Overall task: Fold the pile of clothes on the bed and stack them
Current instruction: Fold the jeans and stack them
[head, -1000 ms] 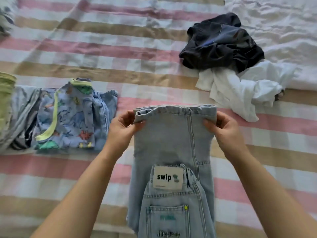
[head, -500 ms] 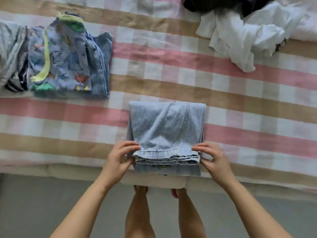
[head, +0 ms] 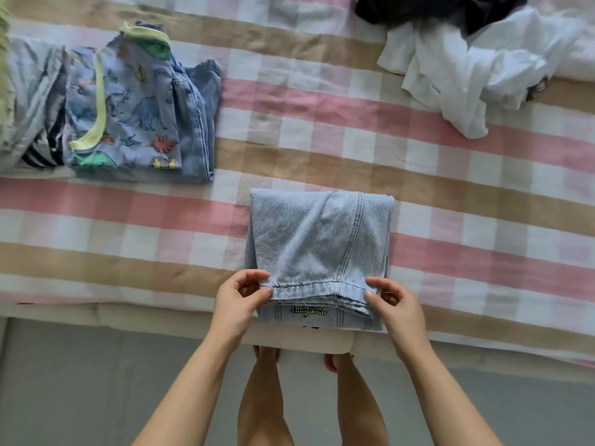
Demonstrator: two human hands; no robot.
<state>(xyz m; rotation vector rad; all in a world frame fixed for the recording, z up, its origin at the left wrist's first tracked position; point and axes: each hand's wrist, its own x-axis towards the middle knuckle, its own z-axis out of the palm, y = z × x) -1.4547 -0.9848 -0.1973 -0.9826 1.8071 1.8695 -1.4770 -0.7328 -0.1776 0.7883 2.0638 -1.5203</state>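
Fingers point(head: 262, 292) pinch the jeans' near hem

Both hands hold the one pair of folded jeans point(head: 318, 243) at the near edge of the bed point(head: 483, 220). The left hand point(head: 240, 304) pinches the hem's left corner and the right hand point(head: 394, 305) its right corner, thumb against fingertips. Print on the lower layer is half covered and unreadable. One dark garment point(head: 434, 8) at far right is cut off by the frame, with one crumpled white garment point(head: 467, 75) touching its near side. At far left, one dinosaur top point(head: 128, 104) lies on folded denim point(head: 201, 123). Grey clothes point(head: 29, 91) beside it run off the left edge, count unclear. The jeans' seam runs near to far, with the fold far and the hem near.
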